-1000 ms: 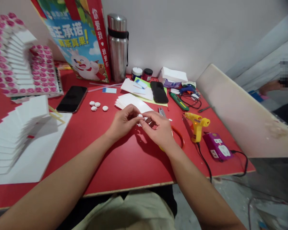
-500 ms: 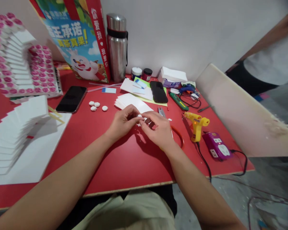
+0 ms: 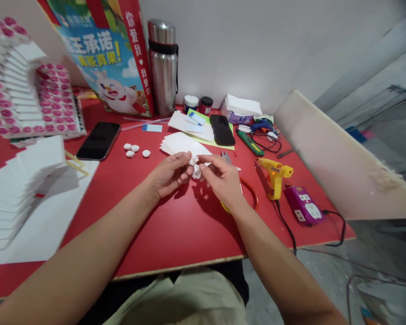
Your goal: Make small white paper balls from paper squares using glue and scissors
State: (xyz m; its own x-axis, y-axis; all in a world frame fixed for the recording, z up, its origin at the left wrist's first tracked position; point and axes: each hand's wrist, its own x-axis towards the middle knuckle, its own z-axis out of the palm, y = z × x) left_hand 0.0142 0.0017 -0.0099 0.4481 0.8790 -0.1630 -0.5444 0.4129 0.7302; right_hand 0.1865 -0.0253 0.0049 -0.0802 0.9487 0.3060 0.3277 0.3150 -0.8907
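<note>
A small piece of crumpled white paper (image 3: 195, 169) is pinched between my two hands over the middle of the red table. My left hand (image 3: 172, 175) grips its left side with thumb and fingertips. On the other side, the fingertips of my right hand (image 3: 223, 178) are closed on the paper's edge. Just behind them lies a fanned stack of white paper (image 3: 186, 144). Several small white rounded pieces (image 3: 146, 154) sit to the left of my left hand. Partly hidden by my right hand is a cutting tool with an orange-red handle (image 3: 252, 188).
At right lie a yellow glue gun (image 3: 274, 174) and a purple power strip (image 3: 303, 205), both with cords. A phone (image 3: 99, 141) and a white stair-like paper model (image 3: 23, 180) are at left. A steel flask (image 3: 163, 67) stands at the back.
My hands have parted slightly and the left one has turned palm upward, showing more of the crumpled paper. The person at the upper right has gone from view.
</note>
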